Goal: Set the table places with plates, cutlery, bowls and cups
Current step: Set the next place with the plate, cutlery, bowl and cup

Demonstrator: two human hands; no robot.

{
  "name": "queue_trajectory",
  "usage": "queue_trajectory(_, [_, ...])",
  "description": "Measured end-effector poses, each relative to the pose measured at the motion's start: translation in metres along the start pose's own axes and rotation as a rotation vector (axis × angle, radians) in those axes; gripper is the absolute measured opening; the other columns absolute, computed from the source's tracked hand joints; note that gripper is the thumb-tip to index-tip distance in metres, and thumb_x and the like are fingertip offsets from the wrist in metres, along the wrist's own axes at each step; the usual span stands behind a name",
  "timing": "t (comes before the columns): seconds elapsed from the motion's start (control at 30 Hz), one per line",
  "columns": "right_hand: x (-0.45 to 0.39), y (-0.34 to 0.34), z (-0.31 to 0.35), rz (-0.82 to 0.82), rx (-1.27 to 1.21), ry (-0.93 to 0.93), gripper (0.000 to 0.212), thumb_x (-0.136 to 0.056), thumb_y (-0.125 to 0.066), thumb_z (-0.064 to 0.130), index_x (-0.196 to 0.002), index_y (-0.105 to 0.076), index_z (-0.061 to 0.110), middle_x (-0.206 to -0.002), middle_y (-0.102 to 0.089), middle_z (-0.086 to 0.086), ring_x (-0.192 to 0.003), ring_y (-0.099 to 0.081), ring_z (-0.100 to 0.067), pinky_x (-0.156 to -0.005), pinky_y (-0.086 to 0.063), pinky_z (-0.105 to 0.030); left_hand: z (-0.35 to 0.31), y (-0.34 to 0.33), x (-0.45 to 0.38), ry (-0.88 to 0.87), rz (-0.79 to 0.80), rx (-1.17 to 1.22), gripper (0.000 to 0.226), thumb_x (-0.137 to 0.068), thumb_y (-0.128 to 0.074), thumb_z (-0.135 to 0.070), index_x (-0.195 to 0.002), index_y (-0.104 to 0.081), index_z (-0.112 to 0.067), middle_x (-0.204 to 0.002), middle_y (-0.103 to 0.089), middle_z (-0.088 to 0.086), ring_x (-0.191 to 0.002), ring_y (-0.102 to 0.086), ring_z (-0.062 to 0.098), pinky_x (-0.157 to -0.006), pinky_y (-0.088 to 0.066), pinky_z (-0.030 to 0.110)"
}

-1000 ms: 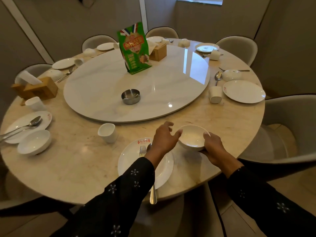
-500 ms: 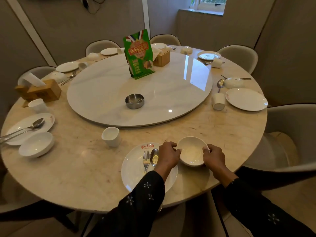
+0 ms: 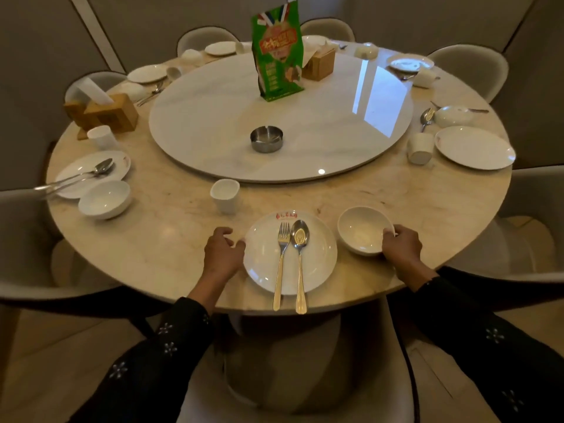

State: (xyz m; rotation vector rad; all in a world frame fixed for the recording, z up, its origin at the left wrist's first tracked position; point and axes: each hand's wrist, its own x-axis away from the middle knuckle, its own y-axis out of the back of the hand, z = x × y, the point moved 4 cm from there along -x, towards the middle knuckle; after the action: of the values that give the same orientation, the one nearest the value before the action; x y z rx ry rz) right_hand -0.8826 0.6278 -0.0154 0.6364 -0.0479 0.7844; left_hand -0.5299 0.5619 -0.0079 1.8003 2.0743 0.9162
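A white plate (image 3: 265, 267) with red lettering lies at the near edge of the round marble table (image 3: 158, 239). A fork (image 3: 281, 261) and a spoon (image 3: 300, 257) lie side by side on it, handles past the table edge. My left hand (image 3: 222, 254) grips the plate's left rim. To the right of the plate stands a white bowl (image 3: 361, 228), and my right hand (image 3: 401, 247) holds its right rim. A white cup (image 3: 225, 195) stands beyond the plate.
A marble turntable (image 3: 305, 141) carries a steel ashtray (image 3: 266, 138), a green menu stand (image 3: 277, 53) and a tissue box (image 3: 319, 64). Other places with plates, bowls, cups and cutlery ring the table. Chairs stand around; one chair (image 3: 305, 377) is right below me.
My left hand left the bowl and moved across to the plate's left rim. The bowl now rests on the table right of the plate, with only my right hand on it.
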Motion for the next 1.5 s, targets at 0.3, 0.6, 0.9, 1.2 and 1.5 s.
queue_trajectory(0.3, [0.015, 0.004, -0.005, 0.003, -0.103, 0.013, 0.038, -0.095, -0.052, 0.016, -0.133, -0.054, 0.017, -0.12, -0.061, -0.016, -0.107, -0.057, -0.031, -0.083, -0.046, -0.032, 0.011, -0.015, 0.016, 0.06, 0.114, 0.161, 0.033, -0.09, -0.058, -0.002, -0.122, -0.061, -0.009, -0.11, -0.066, 0.015, -0.08, -0.065, 0.027, -0.054, -0.058, 0.033])
queue_trajectory(0.6, [0.027, 0.004, -0.015, -0.041, -0.13, -0.021, 0.041, -0.095, -0.053, 0.015, -0.136, -0.052, 0.017, -0.126, -0.059, -0.015, -0.112, -0.056, -0.031, -0.086, -0.046, -0.034, 0.005, -0.015, 0.009, 0.051, 0.084, 0.148, 0.031, -0.09, -0.059, -0.004, -0.12, -0.062, -0.009, -0.106, -0.065, 0.012, -0.08, -0.062, 0.022, -0.062, -0.059, 0.035])
queue_trajectory(0.9, [0.035, 0.004, -0.018, -0.068, -0.117, -0.043, 0.041, -0.096, -0.052, 0.012, -0.137, -0.051, 0.016, -0.131, -0.056, -0.015, -0.116, -0.054, -0.032, -0.088, -0.047, -0.036, 0.009, -0.015, 0.014, 0.092, 0.127, 0.184, 0.035, -0.089, -0.059, -0.002, -0.123, -0.058, -0.01, -0.11, -0.061, 0.011, -0.09, -0.065, 0.03, -0.064, -0.061, 0.041])
queue_trajectory(1.2, [0.037, 0.006, -0.011, -0.058, 0.084, 0.046, 0.051, -0.095, -0.055, 0.029, -0.142, -0.042, 0.014, -0.139, -0.049, -0.017, -0.125, -0.046, -0.036, -0.102, -0.043, -0.045, 0.01, -0.013, 0.009, 0.099, 0.173, 0.183, 0.032, -0.089, -0.062, -0.007, -0.121, -0.058, -0.009, -0.111, -0.063, 0.013, -0.083, -0.065, 0.027, -0.057, -0.059, 0.036])
queue_trajectory(1.5, [0.076, -0.057, 0.066, 0.188, 0.422, 0.648, 0.052, -0.093, -0.059, 0.027, -0.141, -0.041, 0.02, -0.144, -0.04, -0.005, -0.133, -0.035, -0.023, -0.106, -0.034, -0.034, 0.0, 0.038, -0.031, -0.084, 0.121, 0.016, 0.04, -0.088, -0.067, -0.034, -0.12, -0.058, -0.012, -0.097, -0.061, 0.001, -0.083, -0.06, 0.015, -0.075, -0.048, 0.029])
